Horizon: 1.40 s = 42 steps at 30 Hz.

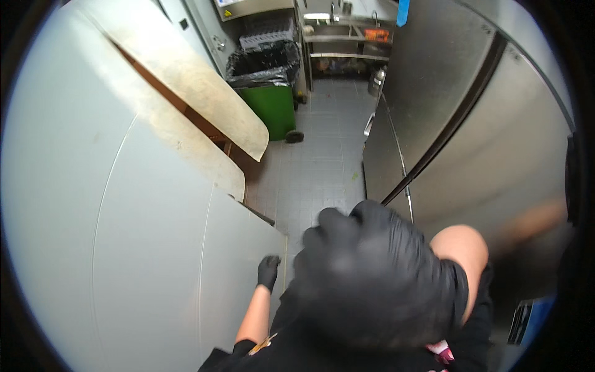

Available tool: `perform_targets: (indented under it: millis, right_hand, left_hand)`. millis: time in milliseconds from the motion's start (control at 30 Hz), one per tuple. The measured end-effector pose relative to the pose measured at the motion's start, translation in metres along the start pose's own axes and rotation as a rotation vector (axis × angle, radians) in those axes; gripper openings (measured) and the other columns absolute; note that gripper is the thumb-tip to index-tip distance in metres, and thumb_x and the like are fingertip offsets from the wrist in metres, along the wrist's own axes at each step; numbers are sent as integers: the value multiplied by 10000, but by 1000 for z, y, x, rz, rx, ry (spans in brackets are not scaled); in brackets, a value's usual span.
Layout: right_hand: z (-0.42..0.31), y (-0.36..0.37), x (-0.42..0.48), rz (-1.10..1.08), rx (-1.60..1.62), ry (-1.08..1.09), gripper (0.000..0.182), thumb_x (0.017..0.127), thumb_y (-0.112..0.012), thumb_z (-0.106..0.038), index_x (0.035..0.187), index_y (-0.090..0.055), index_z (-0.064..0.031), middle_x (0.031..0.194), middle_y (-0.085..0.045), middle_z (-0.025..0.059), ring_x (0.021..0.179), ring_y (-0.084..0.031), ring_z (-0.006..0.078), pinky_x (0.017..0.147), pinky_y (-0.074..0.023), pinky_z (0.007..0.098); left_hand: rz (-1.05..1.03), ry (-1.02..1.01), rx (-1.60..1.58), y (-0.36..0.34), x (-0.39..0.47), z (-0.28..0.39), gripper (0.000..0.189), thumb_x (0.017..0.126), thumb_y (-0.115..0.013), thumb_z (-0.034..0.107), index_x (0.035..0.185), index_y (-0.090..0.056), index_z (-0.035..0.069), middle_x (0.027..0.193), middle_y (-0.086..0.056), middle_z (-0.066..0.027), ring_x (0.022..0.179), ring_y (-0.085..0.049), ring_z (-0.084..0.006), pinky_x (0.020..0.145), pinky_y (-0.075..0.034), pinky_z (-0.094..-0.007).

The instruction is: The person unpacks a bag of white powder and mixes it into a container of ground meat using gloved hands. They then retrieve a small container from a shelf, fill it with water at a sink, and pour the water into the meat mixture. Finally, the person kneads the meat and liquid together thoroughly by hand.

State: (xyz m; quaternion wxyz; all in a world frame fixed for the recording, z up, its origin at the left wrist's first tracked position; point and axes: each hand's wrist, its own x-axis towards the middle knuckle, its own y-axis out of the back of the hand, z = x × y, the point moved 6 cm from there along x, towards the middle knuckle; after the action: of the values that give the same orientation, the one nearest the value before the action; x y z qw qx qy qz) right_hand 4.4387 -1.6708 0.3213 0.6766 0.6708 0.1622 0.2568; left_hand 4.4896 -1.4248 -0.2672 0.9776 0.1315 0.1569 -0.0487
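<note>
My right hand, in a black glove, is raised close to the camera and fills the lower middle of the head view. Its fingers are curled, and whether anything is inside them is hidden. Lower down and small, my left hand, also black-gloved, hangs beside the pale wall panel with its fingers bent; I cannot tell if it holds something. Stainless steel cabinet doors stand to the right of my right hand. A grey tiled floor lies ahead of both hands.
Stained pale strip-like flaps hang across a doorway at left. Beyond them stands a green wheeled bin with a black liner. At the far end is a steel sink, with a metal flask on the floor near it.
</note>
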Motion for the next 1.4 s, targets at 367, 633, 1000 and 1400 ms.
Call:
perform_targets:
  millis: [367, 633, 1000, 1400]
  right_hand:
    - [341, -42, 189, 51, -226, 120, 206, 680, -638, -289, 689, -690, -90, 657, -616, 95, 611, -596, 245, 503, -413, 404]
    - [657, -143, 331, 0, 12, 221, 224, 663, -637, -313, 664, -709, -100, 611, -627, 89, 553, -591, 241, 450, -390, 419]
    - [1061, -415, 440, 97, 758, -232, 273, 859, -606, -270, 1065, -656, -99, 978, -665, 162, 936, -641, 354, 798, -511, 444]
    - [1467, -512, 459, 409, 1285, -768, 203, 934, -534, -196, 965, -628, -19, 939, -650, 138, 863, -593, 229, 772, -476, 377]
  left_hand:
    - [-310, -363, 392, -193, 427, 305, 215, 949, -550, 136, 1125, -631, 43, 1048, -665, -76, 990, -616, -136, 916, -484, -290]
    - [-84, -46, -63, -277, 614, 348, 237, 972, -551, 205, 1104, -615, 19, 1029, -672, -85, 886, -626, -165, 807, -495, -296]
    - [-821, 53, -1354, -530, 1007, 597, 333, 987, -495, 370, 1120, -580, 78, 976, -627, -59, 841, -587, -167, 711, -481, -304]
    - [-996, 259, -1216, -923, 1324, 888, 135, 921, -556, 220, 978, -620, 115, 821, -640, -30, 709, -599, -192, 685, -511, -357]
